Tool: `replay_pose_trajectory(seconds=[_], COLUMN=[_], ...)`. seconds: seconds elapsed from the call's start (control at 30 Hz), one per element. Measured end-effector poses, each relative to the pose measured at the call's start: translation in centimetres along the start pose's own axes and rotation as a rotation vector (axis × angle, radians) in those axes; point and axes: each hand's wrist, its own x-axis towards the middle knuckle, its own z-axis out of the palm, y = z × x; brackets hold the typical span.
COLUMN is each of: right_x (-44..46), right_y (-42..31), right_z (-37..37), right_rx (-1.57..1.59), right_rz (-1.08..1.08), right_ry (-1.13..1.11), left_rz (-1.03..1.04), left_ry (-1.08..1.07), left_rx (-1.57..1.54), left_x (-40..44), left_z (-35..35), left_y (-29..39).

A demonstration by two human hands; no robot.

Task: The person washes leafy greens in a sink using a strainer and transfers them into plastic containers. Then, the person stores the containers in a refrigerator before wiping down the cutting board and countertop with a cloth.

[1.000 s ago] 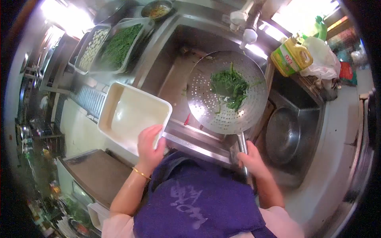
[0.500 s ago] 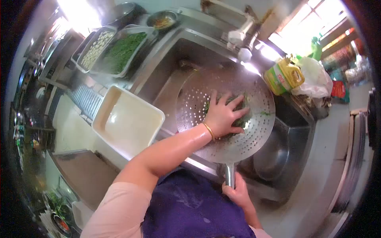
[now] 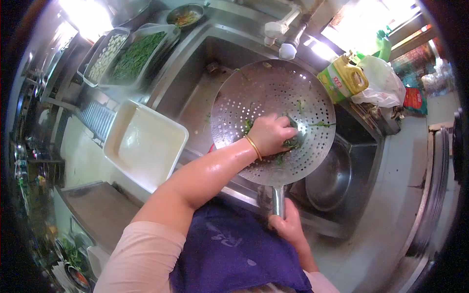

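Over the sink, a large round perforated strainer (image 3: 273, 88) is held by its metal handle (image 3: 278, 201) in my right hand (image 3: 289, 223), whose fingers wrap round it. My left hand (image 3: 271, 134) is inside the strainer, fingers curled round a clump of leafy greens (image 3: 292, 141). Part of the clump is hidden under the hand. Loose bits of greens lie on the strainer, one sprig (image 3: 322, 124) near its right side. A white rectangular tub (image 3: 146, 144) stands left of the sink, beside my left forearm.
Tubs of chopped greens (image 3: 134, 58) and white pieces (image 3: 107, 56) stand at the back left, near a small pan (image 3: 185, 15). A faucet (image 3: 288, 50) overhangs the sink's back edge. A yellow jug (image 3: 343, 79) and a plastic bag (image 3: 381, 82) are at right; a metal bowl (image 3: 330, 178) sits in the right basin.
My left hand has moved from the white tub into the strainer, spread over the greens, then closed round them. My right hand keeps hold of the handle.
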Motion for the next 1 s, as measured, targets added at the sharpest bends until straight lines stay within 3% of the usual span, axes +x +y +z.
replay_pose_trajectory(seconds=[0.13,0.23,0.33,0.37,0.47,0.53,0.6,0.73,0.8,0.83,0.87,0.93,1.0], right_x=[0.4,1.1,1.7,1.7,1.9,2.0,1.9,1.8,1.5,1.5,1.7,1.7,1.5], right_y=[-0.9,-0.7,0.1,0.1,0.1,0.3,0.3,0.8,-0.6,-1.0,-1.3,-2.1,-2.7], right_z=[0.1,0.1,0.1,0.0,-0.3,0.0,0.9,2.3,3.6,4.0,4.4,5.2,5.8], right_rx=[-0.02,-0.115,-0.136,-0.141,-0.215,-0.113,-0.025,0.032,0.039,0.035,0.028,0.016,0.001], right_rz=[0.03,-0.017,-0.047,-0.054,-0.084,-0.002,0.001,-0.012,-0.004,-0.03,-0.061,-0.074,-0.091], right_ry=[0.005,0.079,0.152,0.158,0.142,0.103,0.123,0.152,0.152,0.139,0.13,0.123,0.122], left_rz=[-0.031,-0.268,-0.91,-1.126,-1.121,-1.133,-1.075,-1.064,-1.155,-1.1,-1.078,-1.041,-1.017], left_ry=[0.037,0.164,0.35,0.475,0.424,0.389,0.453,0.803,0.756,0.559,0.34,0.158,0.175], left_rx=[-0.04,-0.182,-0.759,-1.241,-1.909,-2.053,-1.955,-0.942,-0.489,-0.071,-0.083,0.261,0.273], left_x=[0.2,0.3,-0.2,0.0,-2.1,-4.6,-8.0,-17.4,-22.2,-25.4,-26.3,-27.5,-27.7], left_z=[-0.5,-0.5,0.9,0.1,-5.4,-10.4,-16.5,-22.4,-22.0,-20.6,-20.6,-19.5,-19.5], left_y=[0.0,-0.1,-2.0,-2.5,-4.1,-5.1,-5.1,-7.7,-10.4,-12.6,-13.1,-13.0,-13.5])
